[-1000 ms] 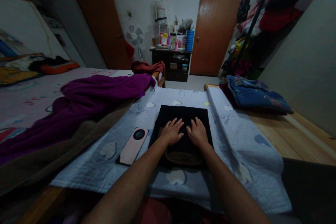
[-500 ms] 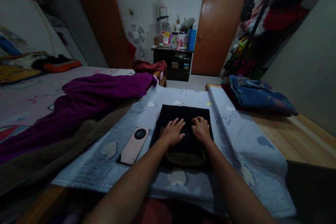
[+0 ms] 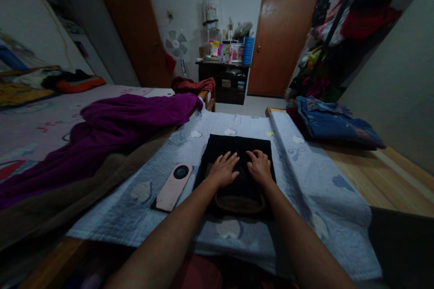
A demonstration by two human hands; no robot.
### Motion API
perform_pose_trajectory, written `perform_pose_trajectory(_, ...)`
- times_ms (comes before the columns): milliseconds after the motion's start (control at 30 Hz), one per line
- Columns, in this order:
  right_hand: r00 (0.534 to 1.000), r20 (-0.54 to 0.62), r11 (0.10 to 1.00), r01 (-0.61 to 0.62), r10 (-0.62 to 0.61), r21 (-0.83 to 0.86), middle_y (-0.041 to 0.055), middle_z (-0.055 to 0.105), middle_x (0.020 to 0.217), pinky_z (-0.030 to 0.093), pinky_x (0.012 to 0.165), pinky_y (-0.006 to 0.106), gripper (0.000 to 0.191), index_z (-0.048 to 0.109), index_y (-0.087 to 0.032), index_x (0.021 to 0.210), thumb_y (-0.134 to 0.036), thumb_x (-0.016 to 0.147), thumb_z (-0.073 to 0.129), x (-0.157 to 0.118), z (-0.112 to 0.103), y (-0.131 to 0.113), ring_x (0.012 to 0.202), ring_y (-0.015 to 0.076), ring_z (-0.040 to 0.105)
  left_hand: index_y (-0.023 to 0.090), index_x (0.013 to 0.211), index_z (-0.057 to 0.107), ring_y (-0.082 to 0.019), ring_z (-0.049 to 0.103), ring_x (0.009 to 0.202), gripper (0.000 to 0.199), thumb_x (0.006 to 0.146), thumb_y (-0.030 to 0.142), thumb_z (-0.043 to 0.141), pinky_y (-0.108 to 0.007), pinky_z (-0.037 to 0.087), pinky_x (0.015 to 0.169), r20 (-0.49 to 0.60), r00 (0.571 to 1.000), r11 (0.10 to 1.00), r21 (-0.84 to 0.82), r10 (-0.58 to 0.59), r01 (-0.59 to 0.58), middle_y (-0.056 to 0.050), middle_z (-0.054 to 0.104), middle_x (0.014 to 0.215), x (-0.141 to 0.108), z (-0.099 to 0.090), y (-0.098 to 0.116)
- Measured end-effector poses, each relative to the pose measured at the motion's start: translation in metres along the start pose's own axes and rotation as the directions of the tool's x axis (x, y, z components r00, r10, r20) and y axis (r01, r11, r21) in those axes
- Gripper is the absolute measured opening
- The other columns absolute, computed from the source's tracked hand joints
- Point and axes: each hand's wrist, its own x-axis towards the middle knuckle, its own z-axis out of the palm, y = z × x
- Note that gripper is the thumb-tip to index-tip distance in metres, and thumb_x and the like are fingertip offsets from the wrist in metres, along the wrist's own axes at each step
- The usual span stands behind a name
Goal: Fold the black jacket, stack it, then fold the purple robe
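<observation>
A dark garment (image 3: pixel 242 144), folded into a rectangle, lies flat with its brown-edged neck opening toward me. My left hand (image 3: pixel 224 170) rests on its left half, palm down and fingers spread. On the right half lies my right hand (image 3: pixel 259 167), fingers apart and slightly bent, holding nothing. Beneath the garment is a pale blue quilted cloth (image 3: pixel 135 216) with heart shapes. A pink phone (image 3: pixel 172 189) with a round dark camera ring lies left of the garment, apart from both hands.
A purple blanket (image 3: pixel 135 117) lies along the bed at the left. Folded denim clothing (image 3: pixel 334 122) is stacked on the wooden surface (image 3: pixel 383 176) at the right. Farther back stand a fan (image 3: pixel 176 45) and a dark cabinet (image 3: pixel 224 83) bearing several small items.
My right hand's fingers have straightened a little on the garment. The left hand, the garment and the phone stay in place.
</observation>
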Motion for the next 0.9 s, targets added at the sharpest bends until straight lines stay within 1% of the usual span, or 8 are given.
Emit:
perform_pose_trajectory(67, 1.000, -0.006, 1.000, 0.013, -0.013, 0.002, 0.0080, 0.047, 0.132, 0.036, 0.093, 0.041, 0.040, 0.058, -0.030, 0.123, -0.026, 0.085, 0.047, -0.001, 0.001, 0.000, 0.118, 0.0285, 0.041, 0.028, 0.146, 0.032, -0.023, 0.013, 0.146, 0.060, 0.090, 0.044, 0.045, -0.045, 0.016, 0.118, -0.001, 1.000, 1.000, 0.001, 0.003, -0.003, 0.001, 0.025, 0.158, 0.000, -0.001, 0.000)
perform_pose_trajectory(200, 0.998, -0.066, 0.999, 0.010, -0.007, 0.048, 0.0083, 0.053, 0.123, 0.036, 0.091, 0.037, 0.026, 0.062, -0.023, 0.106, -0.023, 0.084, 0.048, -0.002, 0.003, 0.002, 0.111, 0.0256, 0.046, 0.027, 0.146, 0.032, -0.023, 0.013, 0.146, 0.060, 0.090, 0.044, 0.045, -0.045, 0.016, 0.118, -0.008, 1.000, 1.000, 0.005, 0.005, -0.005, 0.001, 0.025, 0.158, 0.000, 0.000, 0.000)
perform_pose_trajectory(300, 0.995, -0.101, 0.996, -0.012, 0.021, 0.091, 0.0088, 0.057, 0.116, 0.036, 0.089, 0.034, 0.024, 0.061, -0.019, 0.105, -0.020, 0.087, 0.046, 0.001, 0.003, 0.005, 0.107, 0.0234, 0.048, 0.027, 0.146, 0.032, -0.024, 0.013, 0.146, 0.061, 0.090, 0.045, 0.046, -0.045, 0.017, 0.117, -0.004, 1.000, 1.000, 0.011, 0.003, -0.003, 0.001, 0.025, 0.158, 0.000, 0.002, -0.001)
perform_pose_trajectory(433, 0.998, -0.065, 0.993, 0.012, -0.004, 0.115, 0.0084, 0.059, 0.112, 0.036, 0.088, 0.030, 0.022, 0.066, -0.019, 0.102, -0.018, 0.088, 0.049, 0.013, 0.000, 0.009, 0.103, 0.0215, 0.051, 0.026, 0.146, 0.032, -0.024, 0.015, 0.146, 0.060, 0.090, 0.044, 0.046, -0.046, 0.018, 0.117, -0.021, 1.000, 1.000, 0.020, 0.011, -0.010, 0.001, 0.025, 0.158, 0.001, 0.003, -0.002)
perform_pose_trajectory(533, 0.999, -0.017, 0.996, 0.044, -0.043, 0.077, 0.0073, 0.060, 0.109, 0.036, 0.086, 0.029, 0.017, 0.069, -0.021, 0.096, -0.020, 0.086, 0.056, 0.023, -0.003, 0.010, 0.101, 0.0215, 0.051, 0.026, 0.146, 0.033, -0.024, 0.015, 0.146, 0.060, 0.090, 0.044, 0.046, -0.046, 0.019, 0.117, -0.017, 1.000, 1.000, 0.020, 0.007, -0.007, 0.001, 0.025, 0.157, 0.001, 0.002, -0.001)
perform_pose_trajectory(667, 0.997, 0.029, 0.997, 0.071, -0.070, -0.042, 0.0068, 0.060, 0.105, 0.036, 0.081, 0.029, 0.014, 0.071, -0.023, 0.094, -0.024, 0.085, 0.061, 0.031, -0.004, 0.008, 0.098, 0.0220, 0.051, 0.027, 0.146, 0.033, -0.024, 0.015, 0.146, 0.060, 0.090, 0.043, 0.046, -0.046, 0.019, 0.117, -0.004, 1.000, 1.000, 0.011, 0.001, -0.001, 0.001, 0.025, 0.157, 0.000, -0.002, 0.001)
perform_pose_trajectory(767, 0.994, 0.031, 0.987, 0.109, -0.106, -0.117, 0.0088, 0.061, 0.100, 0.035, 0.078, 0.030, 0.017, 0.071, -0.022, 0.093, -0.023, 0.088, 0.054, 0.032, -0.003, 0.003, 0.095, 0.0225, 0.051, 0.027, 0.146, 0.033, -0.024, 0.015, 0.146, 0.060, 0.090, 0.043, 0.046, -0.047, 0.019, 0.117, 0.004, 1.000, 1.000, 0.007, -0.003, 0.003, 0.001, 0.025, 0.158, 0.000, -0.003, 0.001)
perform_pose_trajectory(900, 0.988, 0.031, 0.981, 0.153, -0.150, -0.121, 0.0121, 0.062, 0.096, 0.035, 0.077, 0.032, 0.022, 0.069, -0.017, 0.085, -0.019, 0.089, 0.048, 0.033, 0.000, -0.002, 0.094, 0.0234, 0.051, 0.025, 0.146, 0.033, -0.025, 0.015, 0.146, 0.061, 0.090, 0.044, 0.046, -0.046, 0.018, 0.117, -0.002, 1.000, 1.000, 0.012, 0.003, -0.003, 0.001, 0.024, 0.158, 0.000, -0.001, 0.000)
